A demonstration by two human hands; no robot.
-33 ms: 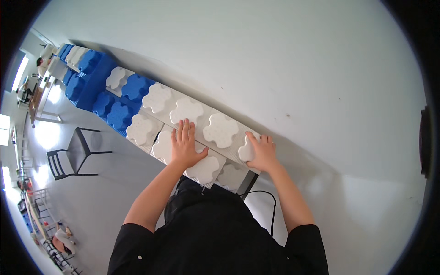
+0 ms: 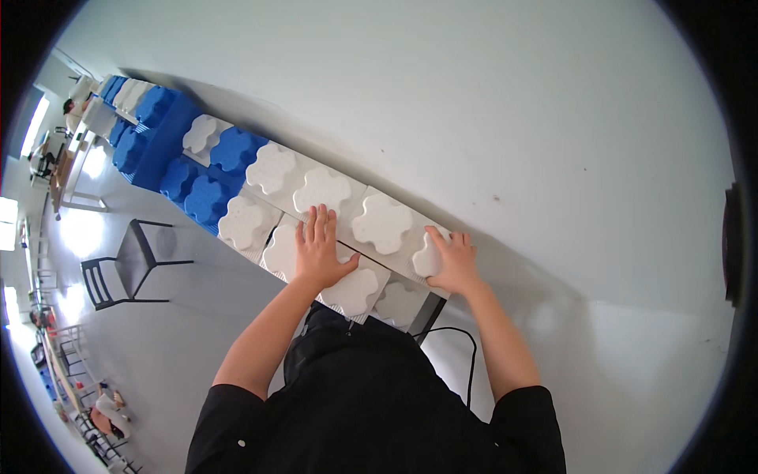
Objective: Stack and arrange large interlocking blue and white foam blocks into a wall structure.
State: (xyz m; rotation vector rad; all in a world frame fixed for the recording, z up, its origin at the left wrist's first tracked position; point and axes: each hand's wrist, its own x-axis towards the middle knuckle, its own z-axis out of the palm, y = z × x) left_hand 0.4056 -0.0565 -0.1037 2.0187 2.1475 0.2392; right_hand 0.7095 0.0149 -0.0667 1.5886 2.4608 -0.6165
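Observation:
Large foam building blocks with flower-shaped studs stand in a row along the wall. My left hand [image 2: 318,257] lies flat on the white blocks, fingers apart, across the front white block [image 2: 278,254] and the edge of the white back block [image 2: 272,168]. At the right end of the row, my right hand [image 2: 455,265] grips the end stud of another white block [image 2: 382,224], thumb and fingers around it. A narrow seam shows between this block and its white neighbour. Below it, at a lower level, sits one more white block [image 2: 400,304].
Blue blocks [image 2: 207,200] continue the row to the left, with a taller blue part [image 2: 162,150] behind them. The wall [image 2: 505,118] borders the far side. A black chair [image 2: 136,261] stands on the floor at left. A black cable [image 2: 472,355] hangs near my right forearm.
The right-hand white block has shifted very slightly to the right with my right hand, and the seam beside it shows more clearly. My left hand stays in place.

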